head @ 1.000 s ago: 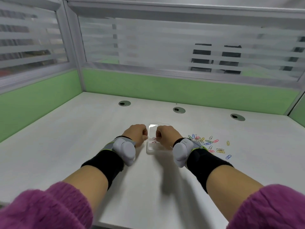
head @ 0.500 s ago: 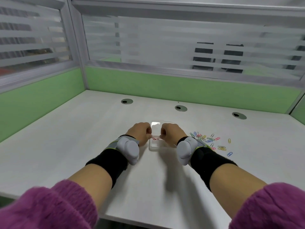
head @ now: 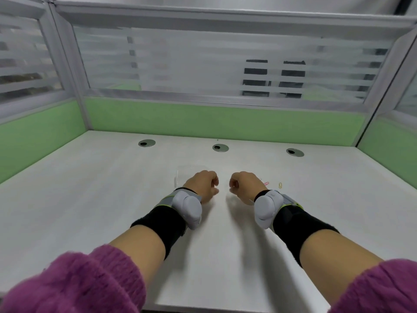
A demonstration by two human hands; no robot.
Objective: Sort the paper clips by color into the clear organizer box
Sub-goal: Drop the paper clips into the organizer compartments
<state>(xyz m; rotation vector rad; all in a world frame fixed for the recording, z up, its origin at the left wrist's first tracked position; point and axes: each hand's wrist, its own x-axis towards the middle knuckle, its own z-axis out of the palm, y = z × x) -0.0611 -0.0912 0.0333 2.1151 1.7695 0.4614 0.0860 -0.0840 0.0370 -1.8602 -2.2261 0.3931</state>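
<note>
Left hand (head: 201, 185): curled, over the clear organizer box (head: 180, 177), whose outline is faint.
Right hand (head: 244, 187): curled, grip possibly empty.
Paper clips (head: 266, 183): right, on tabletop (head: 90, 188).

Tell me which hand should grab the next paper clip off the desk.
Probably the right hand: the loose pink clip and yellow clip lie just beyond it on the desk, while the left hand sits by the faintly visible clear box.

office cubicle: white desk (head: 90, 199) with round cable grommets (head: 146, 143), green partition panels (head: 225, 119) topped by frosted striped glass (head: 191, 64) in grey frames, more cubicles dimly visible beyond.
</note>
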